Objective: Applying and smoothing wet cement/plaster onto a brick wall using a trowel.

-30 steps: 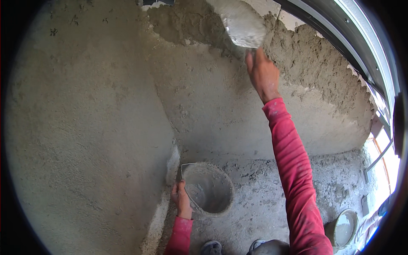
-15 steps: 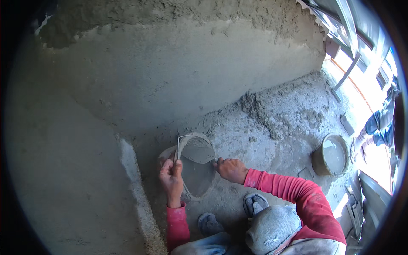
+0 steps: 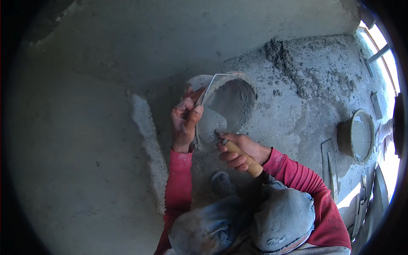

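Note:
A mortar-smeared bucket [image 3: 254, 91] leans toward me with its mouth showing; a thin wire handle [image 3: 211, 87] crosses its left side. My left hand [image 3: 185, 121] grips the bucket's left rim, thumb at the edge and fingers round the outside, close to the wire. My right hand [image 3: 250, 148] is closed round the wooden handle of a trowel [image 3: 243, 159]. Its grey blade lies inside the near left part of the bucket, against the inner wall. Wet grey mortar coats the bucket's inside; how much it holds is hard to tell.
A second bucket [image 3: 345, 138] with grey liquid stands to the right. Rough mortar [image 3: 293, 68] lies along the foot of the plastered wall [image 3: 170, 46]. A flat frame-like tool [image 3: 329, 168] and metal pieces [image 3: 361, 204] lie at right. A pale strip [image 3: 146, 144] runs at left.
The trowel blade has moved from the bucket's far part to its near left side, and its handle now angles toward me. The bucket sits higher in view as the head view shifted.

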Demonstrator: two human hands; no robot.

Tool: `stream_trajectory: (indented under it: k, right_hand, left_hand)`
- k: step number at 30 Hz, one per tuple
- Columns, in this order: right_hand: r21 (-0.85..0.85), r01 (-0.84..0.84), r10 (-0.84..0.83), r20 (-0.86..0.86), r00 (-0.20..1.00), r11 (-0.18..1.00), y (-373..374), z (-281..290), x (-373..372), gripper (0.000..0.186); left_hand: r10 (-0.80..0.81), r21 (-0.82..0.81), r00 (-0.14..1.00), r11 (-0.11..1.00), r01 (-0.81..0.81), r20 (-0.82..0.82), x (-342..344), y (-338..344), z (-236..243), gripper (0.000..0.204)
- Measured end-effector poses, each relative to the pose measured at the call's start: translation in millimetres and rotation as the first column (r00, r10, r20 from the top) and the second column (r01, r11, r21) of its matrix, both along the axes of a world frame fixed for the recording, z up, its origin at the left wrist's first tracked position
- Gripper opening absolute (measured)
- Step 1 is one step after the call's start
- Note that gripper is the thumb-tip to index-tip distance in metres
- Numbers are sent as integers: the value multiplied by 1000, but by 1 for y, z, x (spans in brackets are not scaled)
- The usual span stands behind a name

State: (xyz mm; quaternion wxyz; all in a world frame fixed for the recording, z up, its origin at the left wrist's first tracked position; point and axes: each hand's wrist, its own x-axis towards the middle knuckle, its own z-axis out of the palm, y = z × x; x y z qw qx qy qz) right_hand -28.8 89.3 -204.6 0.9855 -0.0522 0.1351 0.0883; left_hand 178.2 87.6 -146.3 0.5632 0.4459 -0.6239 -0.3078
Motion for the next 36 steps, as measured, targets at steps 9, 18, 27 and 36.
stream_trajectory:
  k: [9, 18, 27, 36]
  right_hand:
    - [-372, 567, -375, 473, 797, 735, -53, 104, -8, 44]
    - [-183, -248, -187, 982, -7, -951, -202, 284, 77, 28]
    - [-980, 160, -793, 1, 609, 122, -45, 23, -94, 31]
    - [-832, 444, -934, -356, 29, 332, 27, -52, -219, 30]
  left_hand:
    - [525, 341, 456, 837, -427, -718, 38, -2, -43, 16]
    - [616, 349, 390, 747, -566, -684, 45, 23, -69, 14]
    - [567, 462, 519, 823, -330, -640, 29, 19, -47, 28]
    - [549, 521, 697, 804, -288, -461, -26, -23, -56, 20]
